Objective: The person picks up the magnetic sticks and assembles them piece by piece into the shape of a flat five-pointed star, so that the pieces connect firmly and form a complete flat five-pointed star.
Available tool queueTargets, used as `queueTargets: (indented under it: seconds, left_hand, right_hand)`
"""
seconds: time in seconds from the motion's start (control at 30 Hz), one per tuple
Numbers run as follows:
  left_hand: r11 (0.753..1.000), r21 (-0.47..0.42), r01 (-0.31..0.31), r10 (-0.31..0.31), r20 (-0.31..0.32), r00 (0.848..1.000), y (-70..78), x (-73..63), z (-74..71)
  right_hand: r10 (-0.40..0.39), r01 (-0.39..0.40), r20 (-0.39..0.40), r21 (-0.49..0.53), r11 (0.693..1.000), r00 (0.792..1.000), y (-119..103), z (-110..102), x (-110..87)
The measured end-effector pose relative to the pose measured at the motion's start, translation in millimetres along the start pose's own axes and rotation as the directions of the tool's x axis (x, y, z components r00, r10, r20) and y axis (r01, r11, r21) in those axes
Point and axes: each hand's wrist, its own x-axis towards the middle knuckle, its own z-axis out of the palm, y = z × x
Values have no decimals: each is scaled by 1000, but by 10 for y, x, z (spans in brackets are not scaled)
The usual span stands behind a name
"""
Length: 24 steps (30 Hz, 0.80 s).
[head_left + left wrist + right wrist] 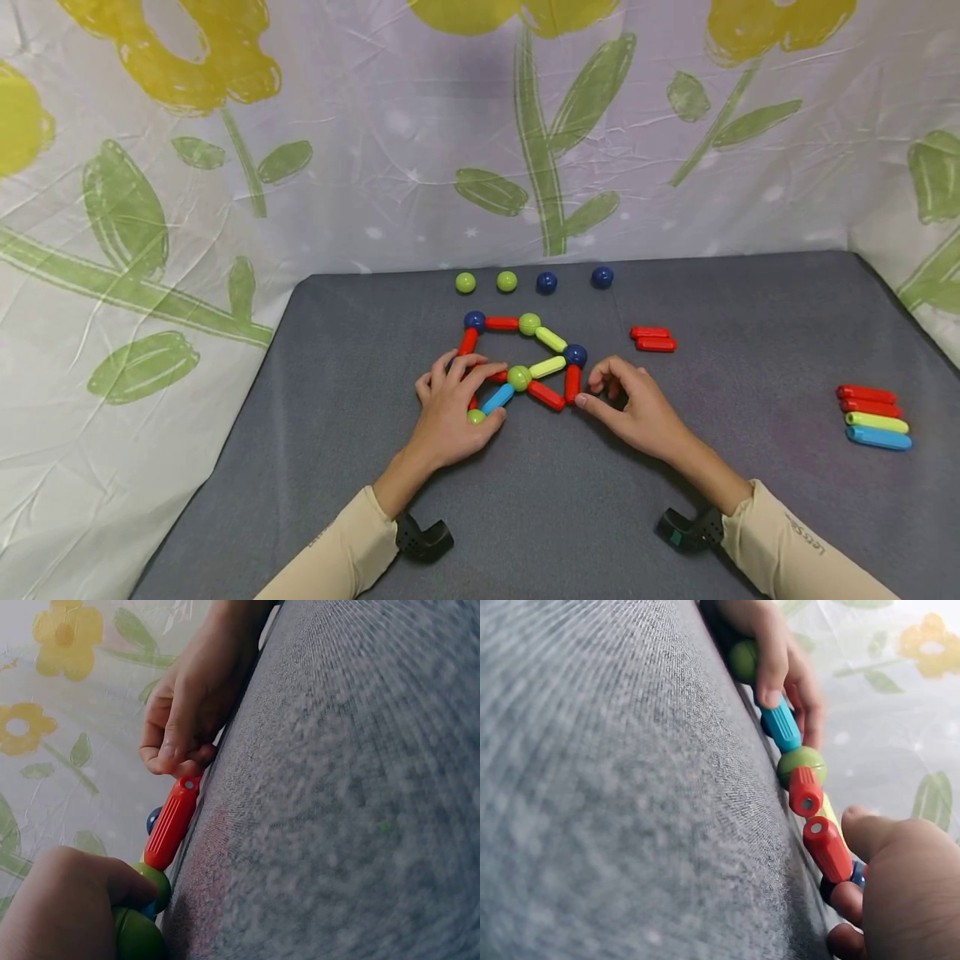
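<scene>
A flat figure of magnetic sticks and balls lies on the grey table. My left hand holds its left part, with the thumb against a blue stick and the fingers spread over red sticks and a green ball. From the middle green ball a red stick points down to the right. A second red stick hangs from a dark blue ball; their free ends lie close together. Beside that second stick is my right hand, thumb tip right at its lower end, fingers loosely bent.
Behind the figure stand two loose green balls and two dark blue balls. Two red sticks lie to the right. Farther right is a row of red, yellow and blue sticks. A flower-print cloth hangs at the back.
</scene>
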Motion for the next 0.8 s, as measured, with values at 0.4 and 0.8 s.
queueTargets:
  seconds: [0.4, 0.8]
  left_hand:
    - [1000, 0, 27, -27, 97, 995, -87, 55, -121]
    - [996, -46, -79, 85, 137, 987, -457, 95, -321]
  right_hand:
    - [104, -99, -94, 66, 993, 990, 21, 18, 121]
    - [174, -162, -179, 79, 984, 968, 188, 161, 611]
